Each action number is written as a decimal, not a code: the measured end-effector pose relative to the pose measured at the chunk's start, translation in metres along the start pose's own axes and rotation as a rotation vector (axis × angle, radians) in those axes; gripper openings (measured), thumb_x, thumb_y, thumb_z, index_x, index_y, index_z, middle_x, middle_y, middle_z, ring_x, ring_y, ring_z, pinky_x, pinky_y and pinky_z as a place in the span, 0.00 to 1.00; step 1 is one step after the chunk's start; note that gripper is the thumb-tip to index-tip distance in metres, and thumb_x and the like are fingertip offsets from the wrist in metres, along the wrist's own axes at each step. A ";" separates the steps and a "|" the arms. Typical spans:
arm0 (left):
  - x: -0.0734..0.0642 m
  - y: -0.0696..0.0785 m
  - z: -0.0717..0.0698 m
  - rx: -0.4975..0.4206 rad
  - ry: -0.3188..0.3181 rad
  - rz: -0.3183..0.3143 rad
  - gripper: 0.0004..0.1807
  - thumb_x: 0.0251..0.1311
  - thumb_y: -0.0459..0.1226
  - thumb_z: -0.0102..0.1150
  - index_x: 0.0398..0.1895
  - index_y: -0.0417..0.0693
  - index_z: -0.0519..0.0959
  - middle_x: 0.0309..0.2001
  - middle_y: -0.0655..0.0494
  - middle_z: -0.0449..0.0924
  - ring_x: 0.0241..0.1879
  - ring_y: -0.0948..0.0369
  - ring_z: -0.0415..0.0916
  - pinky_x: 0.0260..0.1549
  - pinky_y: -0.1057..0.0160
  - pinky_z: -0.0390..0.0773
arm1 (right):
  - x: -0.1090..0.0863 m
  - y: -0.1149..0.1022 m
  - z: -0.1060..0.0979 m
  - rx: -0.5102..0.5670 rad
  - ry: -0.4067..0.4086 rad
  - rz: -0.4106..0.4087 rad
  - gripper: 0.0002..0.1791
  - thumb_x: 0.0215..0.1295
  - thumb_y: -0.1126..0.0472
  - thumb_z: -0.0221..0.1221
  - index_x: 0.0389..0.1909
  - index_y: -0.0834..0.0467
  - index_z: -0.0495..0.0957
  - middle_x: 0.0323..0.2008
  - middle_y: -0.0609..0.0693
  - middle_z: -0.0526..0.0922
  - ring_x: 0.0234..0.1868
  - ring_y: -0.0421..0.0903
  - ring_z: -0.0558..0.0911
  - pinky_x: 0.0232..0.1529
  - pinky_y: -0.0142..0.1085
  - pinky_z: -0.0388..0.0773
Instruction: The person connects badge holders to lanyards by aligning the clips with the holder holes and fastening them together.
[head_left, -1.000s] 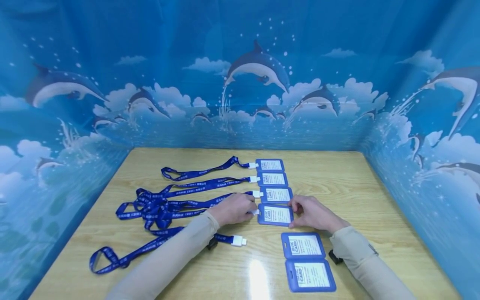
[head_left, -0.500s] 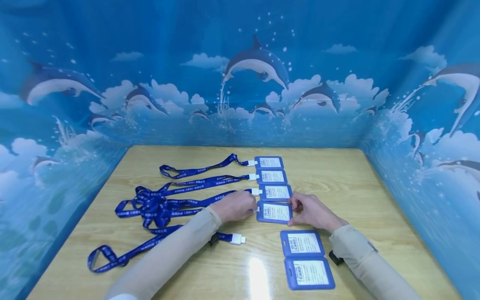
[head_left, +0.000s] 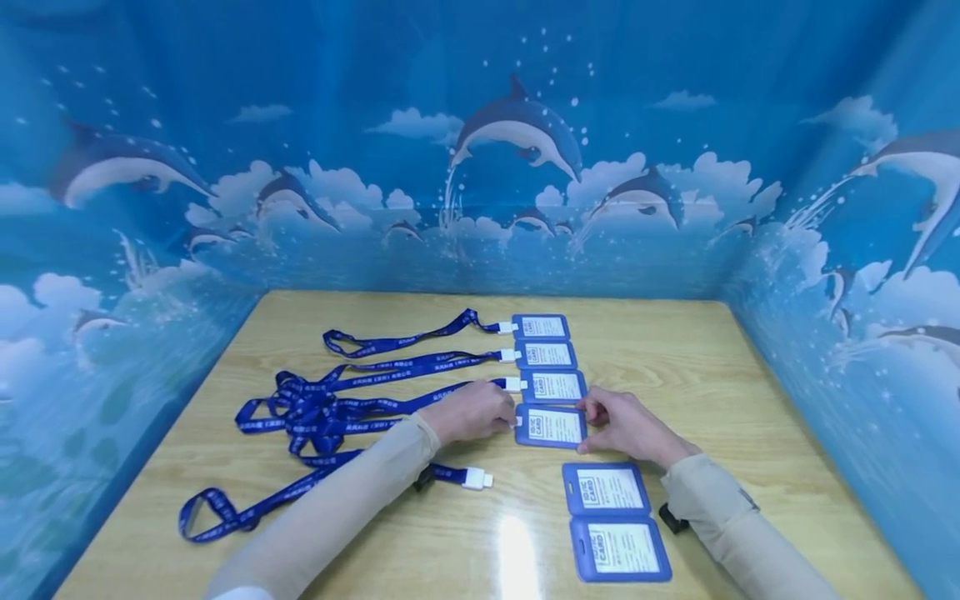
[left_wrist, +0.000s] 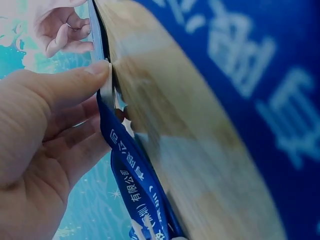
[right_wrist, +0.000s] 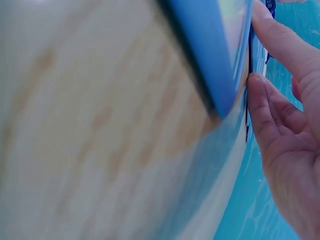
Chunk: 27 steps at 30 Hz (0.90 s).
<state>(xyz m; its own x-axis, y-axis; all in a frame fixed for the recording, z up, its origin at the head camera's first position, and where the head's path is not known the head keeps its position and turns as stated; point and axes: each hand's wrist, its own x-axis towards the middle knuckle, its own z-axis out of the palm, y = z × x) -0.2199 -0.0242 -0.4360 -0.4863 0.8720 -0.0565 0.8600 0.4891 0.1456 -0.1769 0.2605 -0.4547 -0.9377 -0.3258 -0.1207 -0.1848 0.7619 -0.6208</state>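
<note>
My left hand [head_left: 474, 412] pinches the white clip [left_wrist: 107, 82] of a blue lanyard [left_wrist: 131, 172] between thumb and fingers. That clip meets the slotted left end of a blue badge holder [head_left: 551, 426], the fourth from the back in a column. Whether it is fastened there is hidden by the fingers. My right hand [head_left: 626, 425] holds the same badge holder at its right edge, thumb near the front corner and curled fingers near the back one. Three badge holders farther back, among them the nearest one [head_left: 554, 386], lie with lanyard clips at their left ends.
Two loose badge holders [head_left: 606, 488] lie in front of my right hand. Another lanyard with a white clip [head_left: 477, 478] stretches under my left forearm. Straps bunch together in a tangle [head_left: 303, 412] at left. A dolphin-print curtain [head_left: 480, 250] encloses the wooden table [head_left: 645, 333].
The white clip piece visible between my left fingers and the badge holder now shows less. Both hands stay in nearly the same place; the head view shifts slightly.
</note>
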 end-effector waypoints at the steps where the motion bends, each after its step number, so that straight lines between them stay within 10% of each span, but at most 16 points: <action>1: -0.001 0.000 0.001 -0.001 0.000 -0.004 0.10 0.65 0.40 0.66 0.47 0.58 0.87 0.48 0.62 0.88 0.47 0.67 0.84 0.49 0.72 0.82 | -0.001 0.001 0.000 0.000 0.001 -0.003 0.26 0.44 0.52 0.79 0.32 0.51 0.70 0.57 0.51 0.83 0.47 0.46 0.78 0.51 0.42 0.81; 18: -0.021 -0.010 -0.029 0.054 0.073 -0.078 0.10 0.68 0.41 0.63 0.50 0.54 0.86 0.49 0.59 0.87 0.48 0.63 0.84 0.50 0.65 0.84 | -0.001 -0.001 -0.001 -0.081 -0.025 -0.054 0.27 0.47 0.50 0.78 0.46 0.51 0.78 0.43 0.45 0.82 0.45 0.42 0.81 0.51 0.42 0.83; 27: -0.050 -0.034 -0.036 -0.030 -0.031 -0.240 0.12 0.64 0.43 0.68 0.47 0.51 0.87 0.42 0.60 0.87 0.39 0.64 0.83 0.44 0.63 0.84 | -0.003 -0.002 -0.001 -0.128 -0.026 -0.070 0.26 0.48 0.49 0.78 0.46 0.51 0.79 0.41 0.43 0.80 0.43 0.40 0.78 0.49 0.40 0.81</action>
<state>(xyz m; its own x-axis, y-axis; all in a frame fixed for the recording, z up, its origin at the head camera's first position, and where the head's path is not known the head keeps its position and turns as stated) -0.2307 -0.0854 -0.4024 -0.6706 0.7315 -0.1233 0.7155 0.6817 0.1531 -0.1733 0.2600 -0.4524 -0.9137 -0.3936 -0.1013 -0.2871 0.8015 -0.5246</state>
